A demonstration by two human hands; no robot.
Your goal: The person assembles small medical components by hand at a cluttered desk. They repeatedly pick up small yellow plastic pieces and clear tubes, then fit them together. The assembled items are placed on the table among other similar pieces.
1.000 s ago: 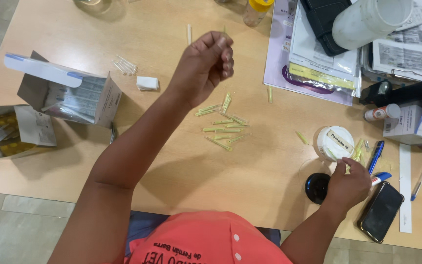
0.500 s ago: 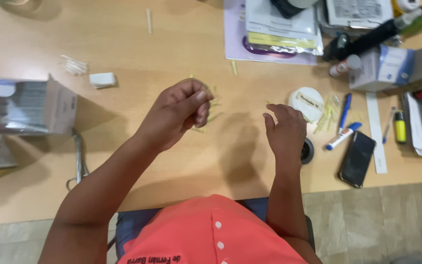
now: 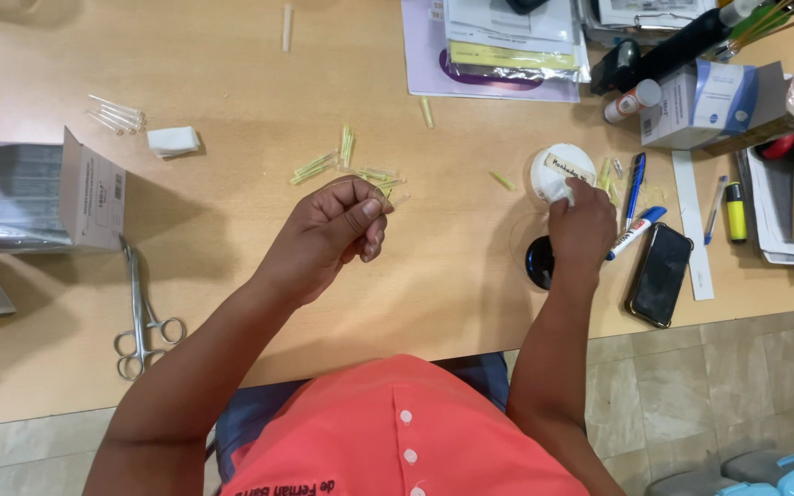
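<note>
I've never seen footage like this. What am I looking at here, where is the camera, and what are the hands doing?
No machine here: a person wears a camera on the head, looking down at a wooden desk and their own two hands. The left hand is closed in a loose fist above scattered yellow strips; whether it holds anything is unclear. The right hand touches a round white lid. Scissors, an open box, pens and a phone lie nearby.
</note>
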